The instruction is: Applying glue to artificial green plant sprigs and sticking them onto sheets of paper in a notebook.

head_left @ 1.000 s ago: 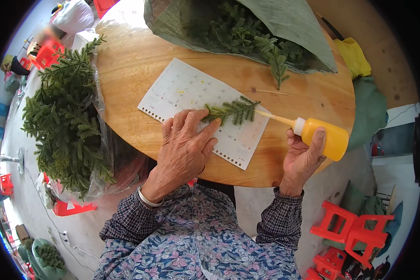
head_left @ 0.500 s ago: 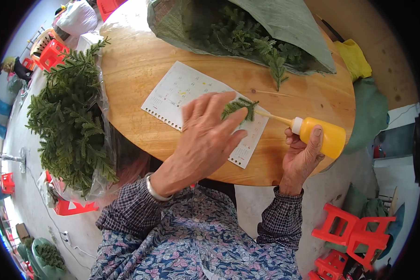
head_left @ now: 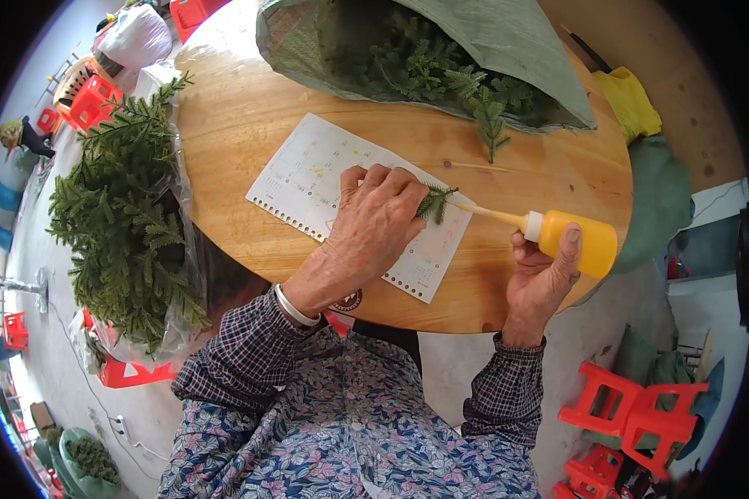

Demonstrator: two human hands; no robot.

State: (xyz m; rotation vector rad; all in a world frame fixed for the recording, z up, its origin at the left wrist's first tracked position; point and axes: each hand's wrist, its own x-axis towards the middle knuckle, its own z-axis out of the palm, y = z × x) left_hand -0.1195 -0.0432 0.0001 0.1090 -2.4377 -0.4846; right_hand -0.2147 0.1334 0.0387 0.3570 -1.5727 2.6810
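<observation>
My left hand [head_left: 377, 212] is closed over the paper, fingers curled on a small green artificial fir sprig [head_left: 435, 205]. The sprig's needled tip sticks out to the right of the fingers; its other end is hidden under the hand. In my right hand [head_left: 543, 270] lies a yellow squeeze bottle [head_left: 587, 242] with a white collar, tilted on its side. The long thin nozzle [head_left: 493, 214] points left, its tip close to the sprig's stem end or needles; I cannot tell whether they touch. Beneath both is a white calendar sheet [head_left: 304, 154] with yellow smears and punched holes along one edge.
A green woven sack [head_left: 524, 41] of fir sprigs lies open at the table's far side, one sprig [head_left: 489, 133] hanging out. A plastic bag heaped with fir branches [head_left: 125, 241] stands left of the round wooden table [head_left: 233, 108]. Red stools [head_left: 599, 399] stand at the lower right.
My left hand has drawn its spread fingers in and closed them on the sprig. The bottle in my right hand has barely moved.
</observation>
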